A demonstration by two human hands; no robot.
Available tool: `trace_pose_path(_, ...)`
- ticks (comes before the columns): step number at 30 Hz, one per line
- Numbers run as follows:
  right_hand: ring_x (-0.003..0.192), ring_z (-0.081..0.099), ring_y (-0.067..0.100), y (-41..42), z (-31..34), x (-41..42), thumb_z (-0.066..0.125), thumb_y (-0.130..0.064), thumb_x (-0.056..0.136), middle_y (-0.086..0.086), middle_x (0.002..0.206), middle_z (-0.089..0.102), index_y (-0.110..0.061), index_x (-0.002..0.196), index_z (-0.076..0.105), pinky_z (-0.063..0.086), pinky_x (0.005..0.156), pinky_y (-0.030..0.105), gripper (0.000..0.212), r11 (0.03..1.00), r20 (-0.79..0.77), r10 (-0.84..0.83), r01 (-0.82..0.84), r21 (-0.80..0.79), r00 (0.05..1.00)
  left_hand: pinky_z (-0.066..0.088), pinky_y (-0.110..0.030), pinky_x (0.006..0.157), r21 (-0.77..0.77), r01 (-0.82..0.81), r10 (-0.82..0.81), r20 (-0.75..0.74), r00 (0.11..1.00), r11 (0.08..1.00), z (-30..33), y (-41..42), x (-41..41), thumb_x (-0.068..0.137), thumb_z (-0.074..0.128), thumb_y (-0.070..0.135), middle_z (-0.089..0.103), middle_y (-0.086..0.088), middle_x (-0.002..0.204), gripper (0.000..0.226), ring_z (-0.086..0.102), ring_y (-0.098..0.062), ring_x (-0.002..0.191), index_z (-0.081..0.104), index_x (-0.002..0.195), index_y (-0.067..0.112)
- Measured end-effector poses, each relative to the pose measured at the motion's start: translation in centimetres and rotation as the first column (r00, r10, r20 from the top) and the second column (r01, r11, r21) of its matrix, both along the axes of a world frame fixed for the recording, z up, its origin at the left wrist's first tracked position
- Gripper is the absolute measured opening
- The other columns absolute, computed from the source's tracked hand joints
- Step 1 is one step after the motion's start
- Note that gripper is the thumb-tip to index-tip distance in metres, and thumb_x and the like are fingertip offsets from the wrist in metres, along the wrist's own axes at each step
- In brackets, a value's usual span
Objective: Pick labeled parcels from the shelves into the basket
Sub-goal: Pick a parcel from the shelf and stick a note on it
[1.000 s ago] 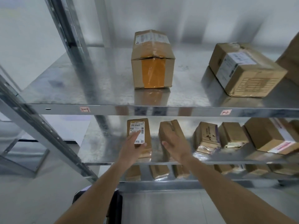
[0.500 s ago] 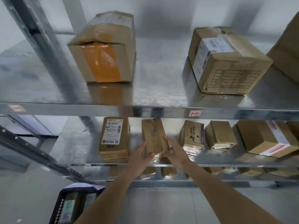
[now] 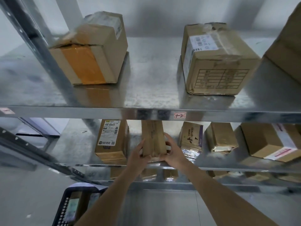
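Observation:
A narrow brown parcel (image 3: 154,139) stands at the front of the middle shelf (image 3: 75,142). My left hand (image 3: 138,153) clasps its left side and my right hand (image 3: 173,152) its right side and lower edge. To its left lies a parcel with a white printed label (image 3: 111,137). A dark basket (image 3: 70,207) sits on the floor at bottom left, with a labelled parcel inside; my left forearm hides its right part.
More brown parcels (image 3: 219,137) line the middle shelf to the right. The upper shelf (image 3: 149,79) carries an orange-taped box (image 3: 88,51), a labelled box (image 3: 216,59) and a box corner at far right. A slanted metal upright (image 3: 35,38) crosses the left side.
My left hand left the labelled parcel and joined my right on the narrow parcel. Both now grip it more firmly. The view has shifted right and closer to the shelves.

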State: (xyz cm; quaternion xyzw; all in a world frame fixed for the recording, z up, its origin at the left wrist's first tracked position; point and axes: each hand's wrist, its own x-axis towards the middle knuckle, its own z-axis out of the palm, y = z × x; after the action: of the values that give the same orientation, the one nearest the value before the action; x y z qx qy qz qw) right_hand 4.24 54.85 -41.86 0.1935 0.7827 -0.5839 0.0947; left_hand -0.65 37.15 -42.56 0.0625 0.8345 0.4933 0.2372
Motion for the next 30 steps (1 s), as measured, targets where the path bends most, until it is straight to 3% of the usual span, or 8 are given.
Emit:
trace_pose_path(4, 0.129, 0.053, 0.024, -0.9, 2.7, 1.5, 0.089, 0.002, 0.071, -0.001, 0.137, 0.051, -0.028, 0.16, 0.018, 0.055, 0.101, 0.039, 0.118, 0.999, 0.014, -0.008, 0.008, 0.04, 1.0, 0.048, -0.009, 0.066, 0.094, -0.016, 0.018, -0.022, 1.0, 0.995, 2.8, -0.5, 1.6, 0.089, 0.069, 0.01, 0.052, 0.022, 0.117, 0.066, 0.055, -0.004, 0.106, 0.037, 0.122, 0.057)
trace_pose_path(10, 0.119, 0.059, 0.019, -4.0, 7.6, 5.6, 0.094, -0.011, 0.065, -0.004, 0.122, 0.06, -0.022, 0.139, 0.052, 0.058, 0.095, 0.035, 0.086, 0.988, -0.027, -0.02, 0.024, 0.151, 0.999, 0.054, -0.047, 0.095, 0.206, -0.035, 0.022, 0.066, 0.998, 0.978, 7.0, -3.7, 5.2, 0.075, 0.076, -0.005, 0.062, 0.009, 0.12, 0.075, 0.061, -0.019, 0.115, 0.052, 0.113, 0.054)
trace_pose_path(13, 0.108, 0.062, 0.011, -6.7, 10.4, 8.6, 0.089, -0.014, 0.074, -0.004, 0.122, 0.062, -0.022, 0.133, 0.052, 0.052, 0.075, 0.016, 0.07, 0.989, -0.053, -0.074, 0.08, 0.126, 0.996, 0.057, -0.044, 0.091, 0.279, -0.049, 0.025, 0.09, 0.996, 0.959, 9.9, -6.5, 8.1, 0.077, 0.071, -0.01, 0.068, 0.003, 0.114, 0.063, 0.067, -0.02, 0.106, 0.056, 0.112, 0.04)
trace_pose_path(15, 0.111, 0.064, 0.014, -8.6, 12.1, 10.8, 0.087, -0.015, 0.077, -0.001, 0.125, 0.064, -0.013, 0.136, 0.052, 0.047, 0.072, 0.014, 0.069, 0.985, -0.078, -0.128, 0.135, 0.103, 0.989, 0.057, -0.045, 0.091, 0.308, -0.037, 0.011, 0.088, 0.996, 0.95, 11.5, -8.4, 10.1, 0.078, 0.069, -0.009, 0.067, 0.003, 0.119, 0.061, 0.068, -0.019, 0.104, 0.056, 0.12, 0.034)
trace_pose_path(19, 0.112, 0.062, 0.017, -12.9, 16.8, 15.8, 0.086, -0.022, 0.079, 0.003, 0.135, 0.06, -0.015, 0.142, 0.042, 0.053, 0.082, 0.024, 0.077, 0.976, -0.137, -0.201, 0.21, 0.057, 0.97, 0.052, -0.045, 0.099, 0.31, -0.053, 0.04, 0.047, 0.998, 0.949, 15.8, -12.0, 14.2, 0.083, 0.07, 0.003, 0.058, 0.001, 0.129, 0.054, 0.062, -0.016, 0.108, 0.048, 0.125, 0.031)
trace_pose_path(23, 0.123, 0.06, 0.023, -16.2, 20.9, 19.9, 0.083, -0.043, 0.079, 0.002, 0.139, 0.059, -0.021, 0.157, 0.033, 0.05, 0.106, 0.047, 0.095, 0.97, -0.218, -0.198, 0.223, 0.099, 0.956, 0.046, -0.049, 0.105, 0.341, 0.021, -0.027, 0.013, 1.0, 0.94, 20.2, -15.0, 17.6, 0.081, 0.073, 0.02, 0.053, 0.001, 0.139, 0.079, 0.057, -0.021, 0.12, 0.035, 0.148, 0.036)
trace_pose_path(27, 0.12, 0.059, 0.015, -18.6, 24.8, 23.1, 0.077, -0.076, 0.061, -0.003, 0.139, 0.06, -0.024, 0.148, 0.044, 0.052, 0.099, 0.035, 0.107, 0.961, -0.28, -0.222, 0.259, 0.101, 0.934, 0.045, -0.041, 0.104, 0.38, 0.058, -0.06, -0.005, 0.998, 0.923, 24.5, -17.0, 20.6, 0.08, 0.076, 0.049, 0.053, 0.007, 0.128, 0.079, 0.054, -0.016, 0.116, 0.038, 0.147, 0.031)
trace_pose_path(30, 0.131, 0.055, 0.021, -19.2, 26.1, 24.4, 0.074, -0.091, 0.052, -0.003, 0.148, 0.053, -0.024, 0.151, 0.041, 0.048, 0.108, 0.046, 0.124, 0.944, -0.265, -0.293, 0.323, 0.075, 0.919, 0.043, -0.031, 0.096, 0.38, 0.067, -0.048, -0.058, 0.997, 0.923, 26.5, -18.0, 22.1, 0.083, 0.068, 0.058, 0.051, 0.01, 0.133, 0.071, 0.051, -0.012, 0.117, 0.044, 0.141, 0.026)
